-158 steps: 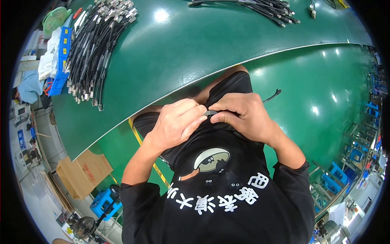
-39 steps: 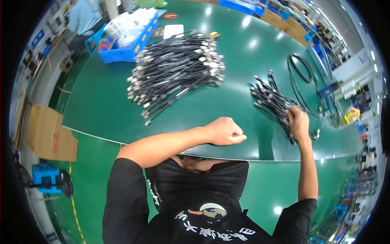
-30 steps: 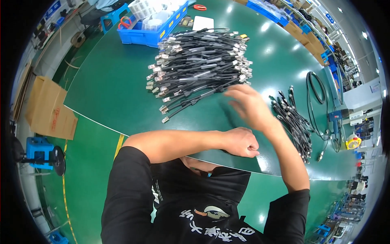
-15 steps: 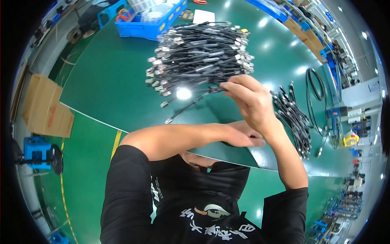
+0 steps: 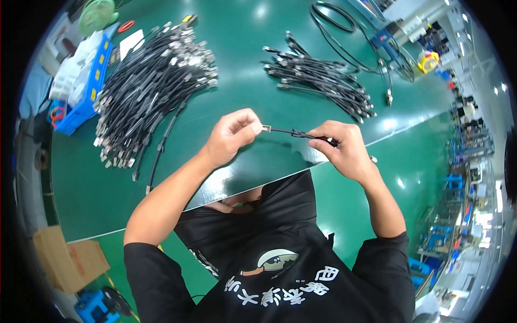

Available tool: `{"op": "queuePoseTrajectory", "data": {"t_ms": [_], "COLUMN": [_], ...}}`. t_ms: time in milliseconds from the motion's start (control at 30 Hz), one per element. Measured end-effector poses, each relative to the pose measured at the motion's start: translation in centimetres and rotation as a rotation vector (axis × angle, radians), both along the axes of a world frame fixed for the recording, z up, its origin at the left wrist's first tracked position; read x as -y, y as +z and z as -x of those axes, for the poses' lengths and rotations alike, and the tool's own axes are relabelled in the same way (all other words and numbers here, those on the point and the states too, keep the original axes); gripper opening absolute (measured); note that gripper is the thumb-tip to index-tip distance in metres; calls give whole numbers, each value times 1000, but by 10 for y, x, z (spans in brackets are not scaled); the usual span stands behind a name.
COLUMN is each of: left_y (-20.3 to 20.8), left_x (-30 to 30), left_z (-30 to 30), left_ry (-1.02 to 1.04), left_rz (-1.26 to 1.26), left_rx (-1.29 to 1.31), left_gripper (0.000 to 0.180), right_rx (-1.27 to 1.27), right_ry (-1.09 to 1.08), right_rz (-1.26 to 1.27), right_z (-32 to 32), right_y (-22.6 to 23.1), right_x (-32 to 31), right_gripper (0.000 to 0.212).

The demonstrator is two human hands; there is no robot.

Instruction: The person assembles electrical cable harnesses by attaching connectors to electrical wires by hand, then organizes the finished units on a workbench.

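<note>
A short black cable (image 5: 284, 131) stretches level between my two hands over the near part of the table. My left hand (image 5: 232, 135) pinches its silver plug (image 5: 266, 128) between thumb and fingers. My right hand (image 5: 344, 146) is closed round the other stretch, hiding that end of the cable. To the left lies a big pile of similar black cables (image 5: 153, 89) with silver plugs, and one cable (image 5: 161, 148) lies along its near side. A smaller bundle of black cables (image 5: 323, 81) rests beyond my right hand.
A blue bin (image 5: 89, 91) with white items stands at the far left, near a green fan (image 5: 98, 17). Coiled black cable (image 5: 334, 19), a blue tool (image 5: 386, 40) and a yellow round object (image 5: 428, 62) are at the far right. The table's front edge runs below my hands.
The view has turned rightward. My right hand has moved off the near edge of the large pile. My left hand, earlier low under the right forearm, now holds the cable's plug.
</note>
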State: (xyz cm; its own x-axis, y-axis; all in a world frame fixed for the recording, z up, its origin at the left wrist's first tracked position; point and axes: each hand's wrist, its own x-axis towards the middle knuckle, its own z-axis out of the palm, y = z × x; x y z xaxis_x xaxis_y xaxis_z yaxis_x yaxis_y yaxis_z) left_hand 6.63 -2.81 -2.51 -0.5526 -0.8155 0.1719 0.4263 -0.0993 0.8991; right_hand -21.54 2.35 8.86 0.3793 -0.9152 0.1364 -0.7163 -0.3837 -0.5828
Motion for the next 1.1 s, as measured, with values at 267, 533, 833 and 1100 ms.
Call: {"op": "queuePoseTrajectory", "data": {"t_ms": [267, 533, 833, 1100], "left_y": [15, 19, 17, 19], "left_x": [-11, -12, -25, -26], "left_z": [-1, -1, 5, 5], "left_ry": [51, 55, 119, 213], "left_rz": [392, 689, 861, 897], "left_rx": [549, 547, 572, 517], "left_gripper": [23, 15, 12, 12], "right_rx": [244, 246, 140, 216], "right_ry": [-95, -117, 156, 64], "right_rz": [-451, -421, -22, -36], "right_z": [0, -8, -36, -41], "right_y": [-8, -15, -30, -23], "right_x": [-9, -7, -8, -12], "right_gripper": [34, 23, 22, 23]}}
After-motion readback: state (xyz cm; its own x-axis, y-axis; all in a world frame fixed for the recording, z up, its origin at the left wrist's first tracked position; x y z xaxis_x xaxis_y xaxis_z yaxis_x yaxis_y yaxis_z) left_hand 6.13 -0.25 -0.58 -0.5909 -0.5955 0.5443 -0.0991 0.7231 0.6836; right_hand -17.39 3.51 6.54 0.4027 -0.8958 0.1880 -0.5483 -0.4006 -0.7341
